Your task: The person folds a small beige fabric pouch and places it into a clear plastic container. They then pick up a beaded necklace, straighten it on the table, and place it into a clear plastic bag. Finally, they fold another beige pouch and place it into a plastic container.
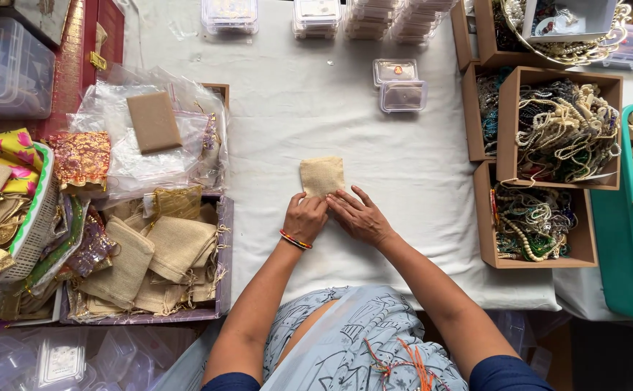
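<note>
A small beige burlap pouch (322, 174) lies flat on the white tablecloth (294, 116) in front of me. My left hand (304, 217), with a colourful thread bracelet on the wrist, grips the pouch's near edge. My right hand (358, 214) lies beside it, fingers spread, with the fingertips on the same near edge. The pouch's lower rim is hidden under both hands.
A tray of burlap pouches (158, 261) and clear plastic bags (150, 137) sit at left. Cardboard boxes of bead necklaces (559, 130) stand at right, beside a teal bin (620, 253). Small clear plastic boxes (402, 85) rest at the back.
</note>
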